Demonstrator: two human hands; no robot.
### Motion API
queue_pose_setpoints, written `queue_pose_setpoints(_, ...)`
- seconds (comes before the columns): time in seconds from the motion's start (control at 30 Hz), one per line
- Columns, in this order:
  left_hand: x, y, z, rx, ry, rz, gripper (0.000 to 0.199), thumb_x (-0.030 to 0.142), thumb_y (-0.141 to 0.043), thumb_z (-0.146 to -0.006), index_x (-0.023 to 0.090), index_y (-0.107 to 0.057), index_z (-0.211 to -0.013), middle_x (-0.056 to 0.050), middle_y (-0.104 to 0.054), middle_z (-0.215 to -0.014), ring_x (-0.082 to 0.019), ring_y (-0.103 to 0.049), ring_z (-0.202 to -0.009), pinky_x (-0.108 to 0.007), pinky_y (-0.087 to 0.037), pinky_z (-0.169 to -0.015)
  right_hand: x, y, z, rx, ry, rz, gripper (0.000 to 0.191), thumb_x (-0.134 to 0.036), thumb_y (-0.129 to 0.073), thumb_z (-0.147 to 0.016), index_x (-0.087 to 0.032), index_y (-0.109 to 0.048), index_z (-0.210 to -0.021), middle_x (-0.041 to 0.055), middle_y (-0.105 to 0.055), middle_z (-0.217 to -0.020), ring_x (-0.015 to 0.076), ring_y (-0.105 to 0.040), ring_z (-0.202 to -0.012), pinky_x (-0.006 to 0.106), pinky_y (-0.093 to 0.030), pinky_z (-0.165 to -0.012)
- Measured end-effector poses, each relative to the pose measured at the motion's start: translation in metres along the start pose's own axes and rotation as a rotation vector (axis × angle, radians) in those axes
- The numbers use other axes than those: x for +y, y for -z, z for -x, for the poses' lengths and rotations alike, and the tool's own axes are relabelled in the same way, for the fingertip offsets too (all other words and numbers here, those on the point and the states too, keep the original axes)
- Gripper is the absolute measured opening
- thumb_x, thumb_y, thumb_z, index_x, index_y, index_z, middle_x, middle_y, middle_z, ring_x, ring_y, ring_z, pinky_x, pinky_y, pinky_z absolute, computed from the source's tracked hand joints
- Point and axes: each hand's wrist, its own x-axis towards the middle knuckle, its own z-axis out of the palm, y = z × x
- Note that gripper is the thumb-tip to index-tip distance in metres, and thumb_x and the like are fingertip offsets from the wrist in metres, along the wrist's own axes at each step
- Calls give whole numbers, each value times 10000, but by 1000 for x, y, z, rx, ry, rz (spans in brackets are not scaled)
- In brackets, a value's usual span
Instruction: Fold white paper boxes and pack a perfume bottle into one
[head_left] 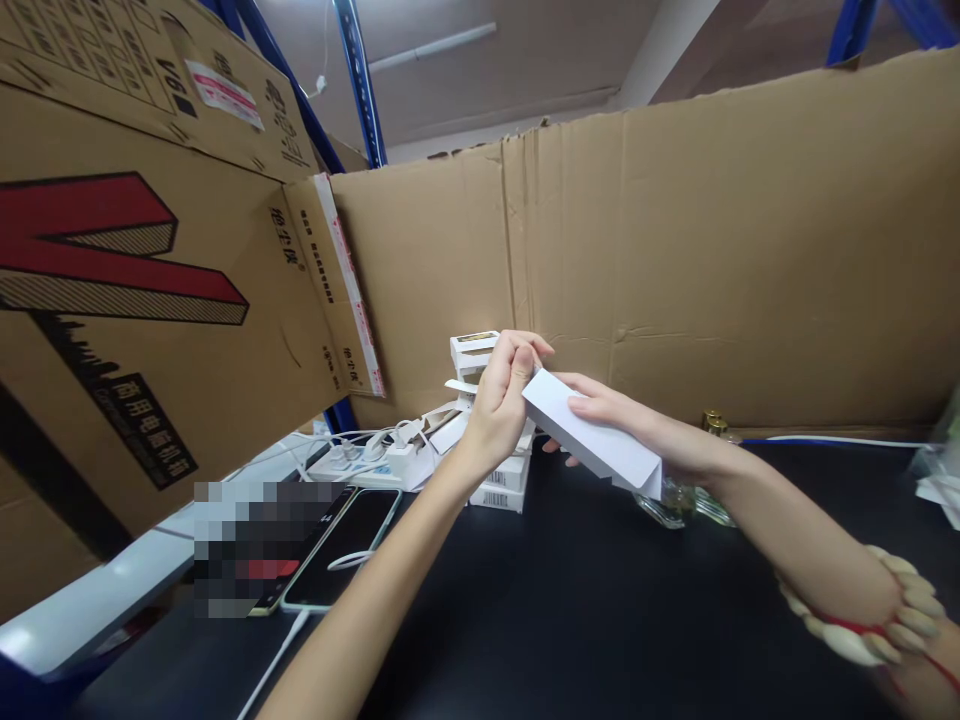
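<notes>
A long white cardboard box (589, 425) is held slantwise above the black table (600, 620). My right hand (600, 400) wraps round it from the far side, thumb lying on the top face and fingertips showing underneath. At the box's left end, my left hand (506, 390) is closed with its thumb and fingers bent against that end. What lies under those fingers is hidden. At the box's lower right end a short flap edge sticks out. Behind the left hand rises a stack of white boxes (499, 497), some with barcode labels.
Two phones, one a dark-screened phone (345, 550), lie at left with a white cable. A power strip (360, 465) with plugs stands behind. Glass bottles (671, 505) are beyond the right hand, near gold caps (714, 422). Cardboard walls (750, 250) enclose the table.
</notes>
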Motion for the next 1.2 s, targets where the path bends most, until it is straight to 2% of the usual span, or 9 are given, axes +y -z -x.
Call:
queue_pose_setpoints(0.17,-1,-3,1,-15,16,18,395,463,-210,-950,144,-423,-859,-48,-452,-875,-77,-400,-715,-190,-372,-657,-3,-4,2,-29,8,72,543,-553,-433,-826,-210,-415,-1247,71,-587,-1000,153,-570,-787,237,-455,-600)
queue_pose_setpoints(0.27,-1,-4,2,5,50,16,411,463,-191,-952,144,-439,-877,-58,-463,-922,-91,-434,-818,-207,-388,-764,-5,-7,3,-58,-17,-38,535,-551,-383,-844,-171,-391,-1220,78,-599,-922,158,-585,-730,250,-460,-578)
queue_pose_setpoints(0.37,-1,-5,3,28,76,8,430,484,-181,-947,148,-441,-887,-63,-470,-974,-105,-445,-917,-226,-375,-848,-7,-9,2,-68,11,-70,484,-520,-376,-853,-150,-395,-1164,90,-587,-943,156,-590,-722,253,-473,-580)
queue_pose_setpoints(0.6,-2,-5,4,42,76,29,459,527,-154,-936,155,-422,-923,-68,-460,-1023,-115,-450,-973,-249,-373,-900,-1,-6,2,-63,-24,-59,525,-554,-377,-849,-182,-369,-1219,84,-575,-1001,172,-600,-804,283,-498,-659)
queue_pose_setpoints(0.7,-1,-7,5,62,85,-19,483,552,-156,-926,146,-415,-957,-80,-446,-1034,-122,-444,-988,-266,-372,-919,0,-8,2,-76,-4,28,567,-562,-431,-821,-222,-341,-1266,78,-559,-1069,184,-573,-899,286,-502,-662)
queue_pose_setpoints(0.83,-3,-14,8,67,67,-71,479,562,-163,-922,144,-390,-980,-88,-428,-1056,-126,-434,-1020,-281,-375,-927,0,-14,1,-99,-6,104,660,-530,-537,-761,-208,-309,-1290,99,-517,-1149,222,-532,-999,337,-512,-717)
queue_pose_setpoints(0.97,-5,-15,9,33,1,-90,456,568,-175,-919,157,-365,-967,-81,-441,-1105,-130,-424,-1077,-315,-344,-976,0,-15,0,28,4,161,673,-492,-637,-691,-184,-379,-1231,109,-505,-1152,252,-510,-1029,399,-501,-784)
queue_pose_setpoints(1.1,0,-6,5,-108,-80,-100,553,627,-256,-877,193,-310,-1217,-87,-330,-1299,-166,-327,-1232,-346,-283,-1064,-3,-6,-1,217,60,8,675,-537,-597,-702,-242,-354,-1259,90,-484,-1185,249,-512,-1032,409,-496,-797)
queue_pose_setpoints(1.2,5,0,1,-213,-116,-100,674,645,-405,-817,223,-244,-1316,-82,-251,-1370,-204,-257,-1290,-373,-255,-1091,-6,3,-1,418,34,-110,730,-589,-593,-666,-225,-336,-1245,107,-471,-1187,250,-523,-1000,409,-501,-779)
